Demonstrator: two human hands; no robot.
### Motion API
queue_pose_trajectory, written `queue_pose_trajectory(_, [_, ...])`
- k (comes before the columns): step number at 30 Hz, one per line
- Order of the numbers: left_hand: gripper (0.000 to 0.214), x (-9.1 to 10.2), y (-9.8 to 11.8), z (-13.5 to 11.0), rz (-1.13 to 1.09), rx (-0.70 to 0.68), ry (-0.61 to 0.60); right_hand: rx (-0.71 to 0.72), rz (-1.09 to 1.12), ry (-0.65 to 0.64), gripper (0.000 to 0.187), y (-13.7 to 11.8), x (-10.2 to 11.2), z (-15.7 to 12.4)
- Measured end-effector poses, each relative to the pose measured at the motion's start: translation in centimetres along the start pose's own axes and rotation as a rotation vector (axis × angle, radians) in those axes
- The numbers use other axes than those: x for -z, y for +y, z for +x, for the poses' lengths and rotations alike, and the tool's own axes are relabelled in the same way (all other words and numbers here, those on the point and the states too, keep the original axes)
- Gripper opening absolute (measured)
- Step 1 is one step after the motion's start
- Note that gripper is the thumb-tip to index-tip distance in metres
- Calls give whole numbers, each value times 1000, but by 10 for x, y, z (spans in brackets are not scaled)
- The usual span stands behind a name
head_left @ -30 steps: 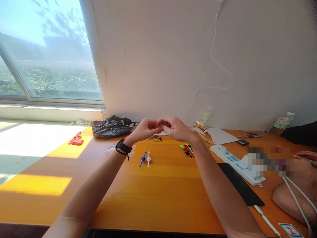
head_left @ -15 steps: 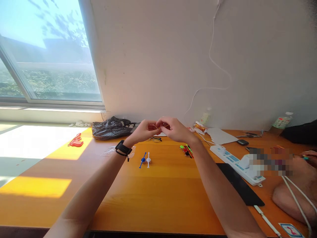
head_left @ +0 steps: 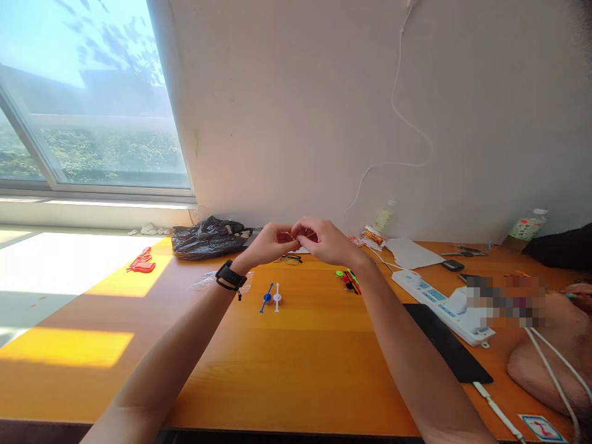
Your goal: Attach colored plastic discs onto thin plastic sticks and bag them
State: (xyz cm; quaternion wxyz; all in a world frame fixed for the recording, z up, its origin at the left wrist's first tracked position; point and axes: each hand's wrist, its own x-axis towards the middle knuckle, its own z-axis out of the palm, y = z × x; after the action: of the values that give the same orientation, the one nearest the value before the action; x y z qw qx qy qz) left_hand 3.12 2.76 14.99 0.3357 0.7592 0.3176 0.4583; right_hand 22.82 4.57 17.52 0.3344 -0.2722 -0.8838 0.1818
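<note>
My left hand [head_left: 271, 242] and my right hand [head_left: 324, 239] meet above the far part of the orange table [head_left: 287, 357], fingers pinched together on a tiny piece that I cannot make out. A black watch [head_left: 230, 275] sits on my left wrist. Below the hands lie a blue stick piece [head_left: 266, 298] and a white stick piece [head_left: 277, 297] side by side. A small heap of green, red and black plastic parts [head_left: 349, 279] lies under my right wrist. Glasses [head_left: 289, 259] rest just behind the hands.
A black plastic bag [head_left: 208, 237] lies by the wall, a red toy piece [head_left: 142, 261] at far left. A white power strip [head_left: 441, 303], a black phone [head_left: 446, 343], papers and bottles fill the right side. Another person's arm [head_left: 550, 364] rests at the right edge.
Both hands stay pinched together at the same spot, with only slight finger shifts. The other person's arm at the right has shifted slightly.
</note>
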Motion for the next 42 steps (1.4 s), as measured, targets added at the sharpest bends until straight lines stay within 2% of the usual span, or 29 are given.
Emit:
queue_pose_trajectory(6, [28, 0, 1, 0, 36, 28, 0, 7, -15, 4, 21, -1, 0, 0])
queue_pose_trajectory(14, [22, 1, 0, 0, 35, -8, -2, 21, -18, 12, 21, 1, 0, 1])
queue_pose_trajectory(29, [28, 5, 1, 1, 44, -18, 18, 47, 20, 37, 24, 0, 2, 1])
queue_pose_trajectory(35, [31, 7, -3, 3, 40, -71, 40, 51, 34, 22, 27, -3, 6, 0])
queue_pose_trajectory(42, [30, 11, -5, 3, -5, -47, 49, 53, 43, 34, 27, -3, 7, 0])
